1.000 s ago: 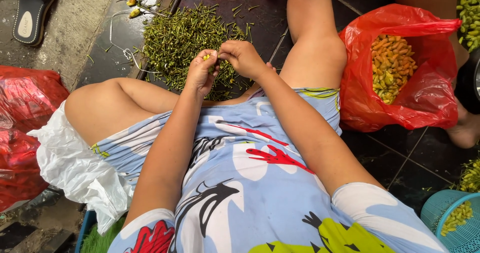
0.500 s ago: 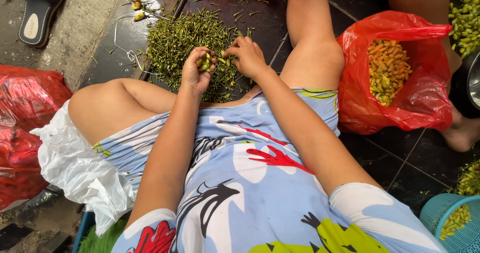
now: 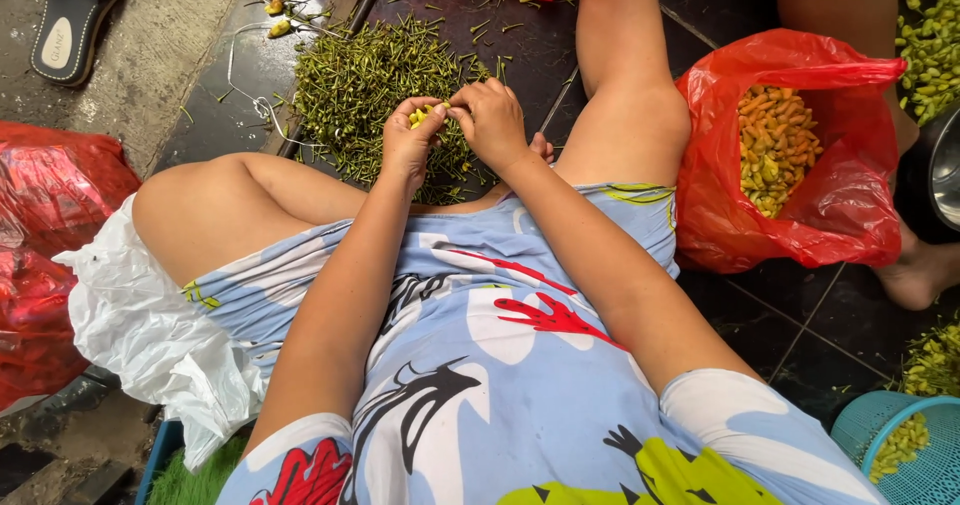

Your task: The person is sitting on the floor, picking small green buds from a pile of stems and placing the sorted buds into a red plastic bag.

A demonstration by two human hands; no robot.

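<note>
Yellow-green: a few small yellow-green chilli peppers (image 3: 422, 116) sit in the cupped left hand (image 3: 408, 145), whose fingers curl half shut around them.
Right hand: the right hand (image 3: 495, 123) meets the left from 3 o'clock; its thumb and forefinger pinch closed on the top of one pepper, seemingly at the stem.
Beneath the hands: a heap of thin green plucked stems (image 3: 365, 85) lies on the dark wet tiled floor (image 3: 800, 335), spreading from 9 to 12 o'clock of the hands.
Red plastic bag: the open red plastic bag (image 3: 850, 205) at 3 o'clock holds orange and yellow peppers, well apart from the hands, beyond the bent knee.
Other things: a teal plastic basket (image 3: 900, 445) at 5 o'clock, a crumpled white plastic bag (image 3: 140, 335) at 8 o'clock, a black sandal (image 3: 70, 25) at 10 o'clock.
Risk: the loosely cupped peppers could slip out and drop into the stem heap; a hard pinch could tear a pepper rather than its stem, and the juice may sting bare skin.
</note>
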